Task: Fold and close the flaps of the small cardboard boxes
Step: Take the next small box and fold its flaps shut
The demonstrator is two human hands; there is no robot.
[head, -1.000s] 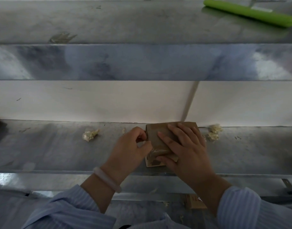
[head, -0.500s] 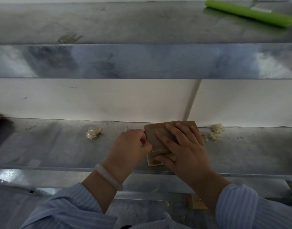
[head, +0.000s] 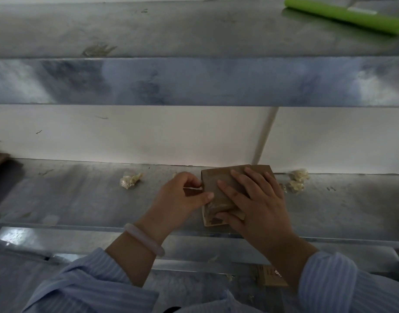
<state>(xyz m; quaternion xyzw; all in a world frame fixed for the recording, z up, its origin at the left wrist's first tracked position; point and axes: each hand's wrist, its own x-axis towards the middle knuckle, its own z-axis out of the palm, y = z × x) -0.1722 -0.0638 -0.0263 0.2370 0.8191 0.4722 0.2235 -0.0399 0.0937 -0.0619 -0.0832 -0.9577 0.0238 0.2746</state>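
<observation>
a: what's changing?
b: little. the left hand (head: 180,197) is still pinching the left flap (head: 190,191), thumb now reaching the box (head: 216,184). the right hand (head: 255,199) is staying flat, fingers straight, pressing the top.
a: where's the box?
b: lying on the bench (head: 81,199), right of centre. the flap's probably being tucked in, so it's nearly closed.

The right hand (head: 259,199) hides much of the box (head: 216,175), perhaps over half.
</observation>
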